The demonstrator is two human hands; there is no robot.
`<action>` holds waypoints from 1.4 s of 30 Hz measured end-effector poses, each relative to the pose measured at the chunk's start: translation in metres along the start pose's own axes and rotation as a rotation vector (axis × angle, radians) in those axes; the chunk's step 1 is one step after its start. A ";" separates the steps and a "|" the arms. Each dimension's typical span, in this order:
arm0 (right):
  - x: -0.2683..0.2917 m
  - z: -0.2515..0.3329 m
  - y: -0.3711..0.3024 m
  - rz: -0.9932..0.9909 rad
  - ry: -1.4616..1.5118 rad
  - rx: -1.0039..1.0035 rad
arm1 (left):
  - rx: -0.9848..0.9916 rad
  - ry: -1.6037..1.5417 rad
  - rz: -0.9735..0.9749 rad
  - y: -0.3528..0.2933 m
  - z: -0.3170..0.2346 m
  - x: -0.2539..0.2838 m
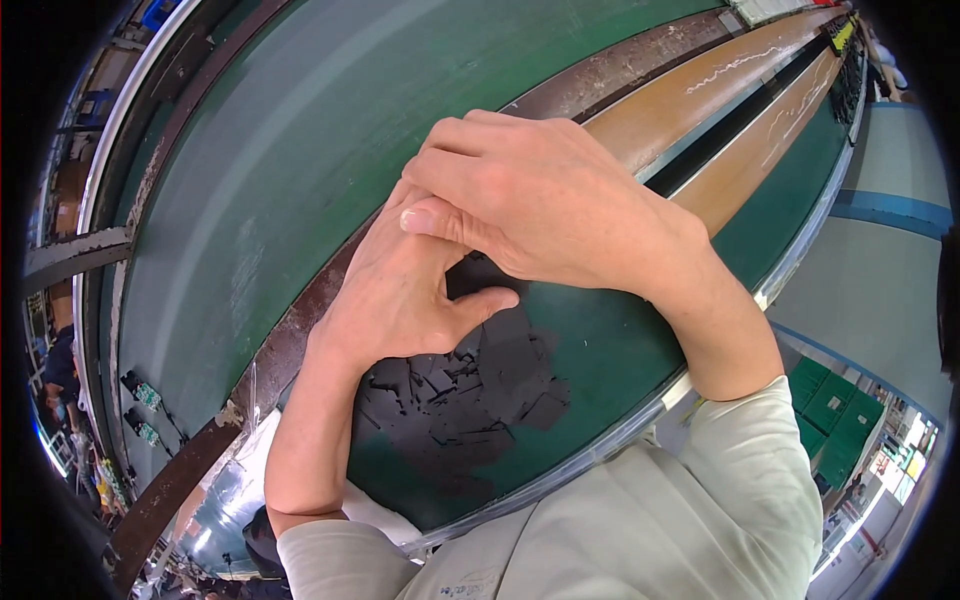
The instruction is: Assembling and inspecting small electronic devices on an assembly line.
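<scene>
My two hands meet in front of me. My right hand [550,190] lies over the fingers of my left hand [395,300], its fingers bent and its thumb against the left hand. The left thumb sticks out to the right, while the left fingers are mostly hidden beneath the right hand. Anything pinched between the hands is out of sight. In the gap under them dark material shows. Nearer me, a loose pile of thin, flat black pieces [510,365], several of them rectangular and overlapping, is spread on the green work surface [620,340].
A wide green conveyor belt [290,160] runs beyond a worn brown rail [300,310]. Small green circuit boards [147,396] with dark leads lie on its left end. Long tan strips [720,85] with a dark slot between them stretch to the far right. Green crates [830,405] stand lower right.
</scene>
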State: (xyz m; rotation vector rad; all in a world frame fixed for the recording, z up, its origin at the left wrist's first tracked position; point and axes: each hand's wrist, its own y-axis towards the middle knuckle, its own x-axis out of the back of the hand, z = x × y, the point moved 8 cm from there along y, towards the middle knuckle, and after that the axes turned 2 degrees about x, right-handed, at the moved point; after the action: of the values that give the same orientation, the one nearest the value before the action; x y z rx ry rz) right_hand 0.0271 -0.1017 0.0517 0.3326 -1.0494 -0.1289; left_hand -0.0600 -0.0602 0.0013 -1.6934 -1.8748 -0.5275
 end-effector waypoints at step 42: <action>0.008 -0.013 -0.005 0.108 -0.152 -0.058 | -0.072 -1.012 -0.387 0.000 0.041 0.043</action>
State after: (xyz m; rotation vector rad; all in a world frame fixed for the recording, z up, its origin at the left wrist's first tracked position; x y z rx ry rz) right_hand 0.0431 -0.1058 0.0506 0.2156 -1.2090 -0.0878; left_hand -0.0676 -0.0011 -0.0032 -1.8041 -2.9411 0.2110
